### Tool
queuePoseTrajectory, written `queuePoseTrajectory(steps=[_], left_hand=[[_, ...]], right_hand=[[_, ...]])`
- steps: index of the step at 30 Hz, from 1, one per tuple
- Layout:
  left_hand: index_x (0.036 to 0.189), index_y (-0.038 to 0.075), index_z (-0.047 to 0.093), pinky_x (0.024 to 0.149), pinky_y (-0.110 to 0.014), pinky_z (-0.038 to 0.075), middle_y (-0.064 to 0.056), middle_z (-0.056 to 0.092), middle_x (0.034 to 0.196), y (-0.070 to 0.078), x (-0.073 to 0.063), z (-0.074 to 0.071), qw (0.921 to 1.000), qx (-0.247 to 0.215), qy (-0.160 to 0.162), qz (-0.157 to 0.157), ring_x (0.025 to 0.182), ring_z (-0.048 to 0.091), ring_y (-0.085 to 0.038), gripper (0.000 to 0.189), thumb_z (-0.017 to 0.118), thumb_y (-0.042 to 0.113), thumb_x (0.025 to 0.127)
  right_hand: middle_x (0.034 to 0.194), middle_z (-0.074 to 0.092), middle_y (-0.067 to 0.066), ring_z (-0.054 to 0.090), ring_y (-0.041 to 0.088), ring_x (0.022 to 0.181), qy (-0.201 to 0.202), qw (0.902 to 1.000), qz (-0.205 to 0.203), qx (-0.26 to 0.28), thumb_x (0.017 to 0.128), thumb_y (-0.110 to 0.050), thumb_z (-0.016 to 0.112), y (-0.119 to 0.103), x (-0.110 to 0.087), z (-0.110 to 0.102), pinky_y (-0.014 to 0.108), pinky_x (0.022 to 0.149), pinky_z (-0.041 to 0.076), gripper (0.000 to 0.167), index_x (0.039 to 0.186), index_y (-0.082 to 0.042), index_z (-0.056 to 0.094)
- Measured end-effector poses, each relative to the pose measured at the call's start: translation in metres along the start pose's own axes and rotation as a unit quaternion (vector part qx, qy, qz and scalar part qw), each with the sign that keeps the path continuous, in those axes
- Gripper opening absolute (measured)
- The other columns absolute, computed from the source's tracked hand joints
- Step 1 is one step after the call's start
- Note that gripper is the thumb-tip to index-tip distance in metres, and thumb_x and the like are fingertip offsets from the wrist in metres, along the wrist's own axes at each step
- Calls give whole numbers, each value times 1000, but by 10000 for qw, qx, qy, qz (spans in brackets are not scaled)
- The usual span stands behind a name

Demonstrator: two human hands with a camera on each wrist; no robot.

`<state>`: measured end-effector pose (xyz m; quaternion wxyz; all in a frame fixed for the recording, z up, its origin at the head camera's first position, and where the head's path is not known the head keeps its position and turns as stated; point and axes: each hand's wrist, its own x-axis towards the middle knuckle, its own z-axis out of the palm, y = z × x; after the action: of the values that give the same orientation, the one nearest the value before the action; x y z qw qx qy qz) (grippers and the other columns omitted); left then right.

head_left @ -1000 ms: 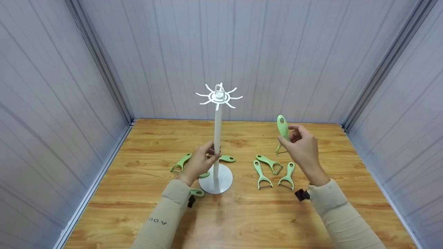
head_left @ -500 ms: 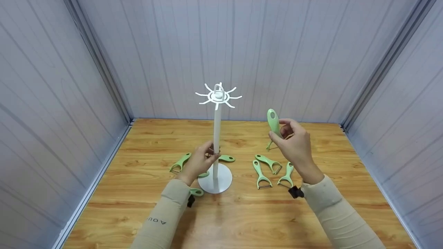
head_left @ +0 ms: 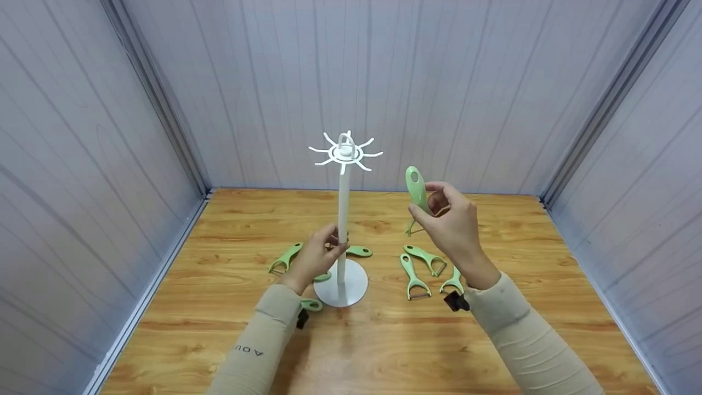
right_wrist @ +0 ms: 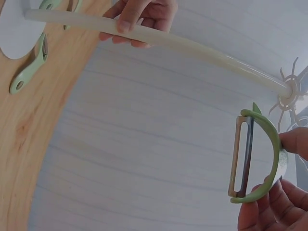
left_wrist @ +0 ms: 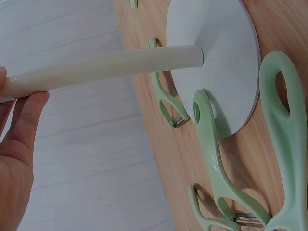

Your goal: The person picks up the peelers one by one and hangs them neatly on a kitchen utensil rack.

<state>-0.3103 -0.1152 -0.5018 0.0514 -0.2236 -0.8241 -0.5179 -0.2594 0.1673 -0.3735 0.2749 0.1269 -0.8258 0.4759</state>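
Observation:
My left hand [head_left: 317,257] grips the white pole [left_wrist: 106,67] of an upright stand, its fingers and thumb around the lower half. A ring of curved hooks [head_left: 345,153] tops the stand, and a round white base [head_left: 351,293] carries it. In my right hand [head_left: 454,222] a green peeler [head_left: 416,187] is pinched between thumb and fingers, raised over the table right of the pole. Its holed handle end points up, and the blade [right_wrist: 243,156] faces down toward the table. The peeler is apart from the hooks.
Three green peelers lie right of the base, one of them [head_left: 415,280] nearest it. More peelers lie around its left side, including one [head_left: 286,258] at the far left; my left arm partly hides some. Panelled walls [head_left: 274,93] enclose the wooden table [head_left: 384,351].
My right hand has carried the peeler leftward and slightly upward, closer to the stand's hooks. The left hand keeps its place on the pole.

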Motion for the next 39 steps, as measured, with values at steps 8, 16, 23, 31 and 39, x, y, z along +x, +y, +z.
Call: queuePoseTrajectory(steps=[8, 16, 23, 31, 39], left_hand=[[116, 4, 70, 89, -48, 66, -15, 75, 109, -2, 0, 0, 10000, 46, -5, 82, 101, 75, -30, 12, 72, 3, 104], [116, 6, 70, 89, -47, 66, -14, 74, 107, -2, 0, 0, 10000, 81, 4, 33, 100, 74, -27, 12, 73, 8, 105], [117, 5, 70, 91, -48, 66, -15, 75, 108, -1, 0, 0, 10000, 65, -7, 13, 102, 75, -29, 12, 72, 6, 105], [117, 1, 69, 90, -49, 66, -16, 75, 109, -2, 0, -1, 10000, 70, -28, 1, 102, 75, -31, 14, 72, 5, 104], [118, 0, 68, 90, -49, 66, -19, 75, 112, 0, 1, -1, 9999, 61, -91, -76, 104, 75, -33, 15, 72, 4, 104]], right_hand=[[84, 67, 9, 60, 18, 70, -24, 9995, -113, 283, 89, -4, 87, -17, 1, 5, 18, 63, 51, 37, 123, 1, 74], [82, 66, 11, 60, 17, 69, -63, 9981, -388, 464, 88, -2, 86, -34, 2, 8, 19, 62, 52, 36, 122, 2, 74], [82, 66, 11, 61, 17, 68, -94, 9968, -537, 590, 88, -1, 86, -45, 2, 10, 18, 61, 53, 36, 122, 3, 73], [82, 67, 12, 60, 16, 70, -112, 9955, -758, 554, 87, -1, 87, -54, 1, 14, 19, 62, 52, 37, 121, 4, 73], [82, 67, 11, 60, 15, 70, -225, 9942, -829, 642, 88, -1, 87, -60, 0, 22, 18, 63, 53, 37, 122, 4, 72]])
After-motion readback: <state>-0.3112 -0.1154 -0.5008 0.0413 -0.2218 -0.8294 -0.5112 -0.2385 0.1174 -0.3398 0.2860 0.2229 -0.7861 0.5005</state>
